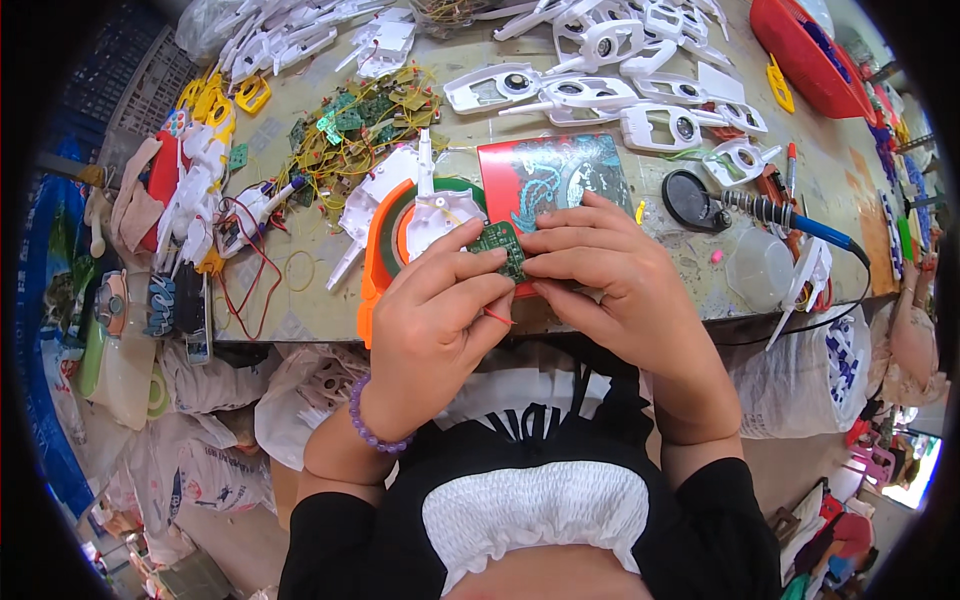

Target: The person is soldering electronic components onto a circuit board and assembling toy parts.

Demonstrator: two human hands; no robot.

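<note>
Close to the table's front edge, a small green circuit board (498, 240) is held between my two hands. My left hand (440, 305) is closed on its left side, with a short red wire (498, 317) showing by the fingers. The fingertips of my right hand (610, 275) pinch its right edge. Just beyond lies a white plastic shell (435, 222), on top of an orange and green round object (380, 270). Behind my right hand is a red and teal printed panel (545, 165). My fingers cover part of the board.
A heap of wired circuit boards (350, 135) lies at the back left, white plastic housings (590, 90) at the back. On the right a soldering iron (815, 228) rests in its coil holder (755, 208), near a clear plastic cup (757, 265). A red basket (810, 60) stands far right.
</note>
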